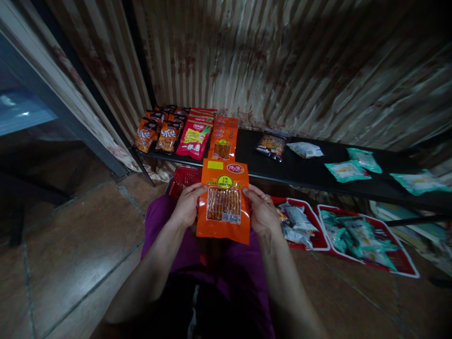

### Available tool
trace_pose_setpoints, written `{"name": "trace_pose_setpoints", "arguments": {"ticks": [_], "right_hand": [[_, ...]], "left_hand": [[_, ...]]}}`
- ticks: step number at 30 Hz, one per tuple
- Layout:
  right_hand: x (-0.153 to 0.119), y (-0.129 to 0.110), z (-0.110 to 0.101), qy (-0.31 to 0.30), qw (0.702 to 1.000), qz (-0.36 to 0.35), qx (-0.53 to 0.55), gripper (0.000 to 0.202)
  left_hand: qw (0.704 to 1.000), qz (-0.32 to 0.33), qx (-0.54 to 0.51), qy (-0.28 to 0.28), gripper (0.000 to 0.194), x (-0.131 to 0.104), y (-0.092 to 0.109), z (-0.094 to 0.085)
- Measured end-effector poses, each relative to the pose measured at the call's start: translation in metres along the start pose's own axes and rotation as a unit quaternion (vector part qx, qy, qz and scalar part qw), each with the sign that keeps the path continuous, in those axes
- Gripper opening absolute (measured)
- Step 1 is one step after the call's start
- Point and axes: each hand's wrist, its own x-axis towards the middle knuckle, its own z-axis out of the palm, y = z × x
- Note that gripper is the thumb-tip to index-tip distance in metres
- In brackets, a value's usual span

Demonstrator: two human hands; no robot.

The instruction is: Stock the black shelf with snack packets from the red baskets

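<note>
Between my two hands is an orange snack packet (223,230), held upright in front of the shelf. A clear window in it shows brown sticks. My left hand (188,205) pinches its left edge, with the thumb on the front. On the right edge my right hand (262,210) grips it the same way. Just behind its top, matching orange packets (224,136) lie in an overlapping row on the black shelf. To their left are red snack bags (195,136) with a green and yellow picture.
Orange-and-black snack bags (146,135) fill the left end of the black shelf (300,172). Further right lie a dark packet (271,145), a white packet (304,149) and several teal packets (348,171). Below stand red baskets (406,266) of packets. A striped curtain (264,61) hangs behind.
</note>
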Motion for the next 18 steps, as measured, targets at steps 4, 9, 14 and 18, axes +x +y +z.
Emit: {"name": "trace_pose_setpoints", "arguments": {"ticks": [4,9,14,18], "right_hand": [[0.006,-0.001,-0.001,0.007,1.000,-0.009,-0.002,0.023],[0.010,-0.004,0.003,0.012,1.000,-0.020,-0.013,0.021],[0.014,-0.007,0.008,0.021,0.999,-0.024,-0.008,0.016],[0.018,-0.008,0.011,0.037,0.999,-0.022,-0.012,0.016]], "left_hand": [[0.999,-0.020,0.020,-0.044,0.023,-0.004,0.001,-0.003],[0.990,-0.042,0.028,-0.130,0.035,-0.010,0.004,-0.007],[0.979,-0.069,0.025,-0.191,0.053,-0.016,0.003,-0.015],[0.975,-0.068,0.022,-0.209,0.057,-0.017,0.002,-0.019]]}}
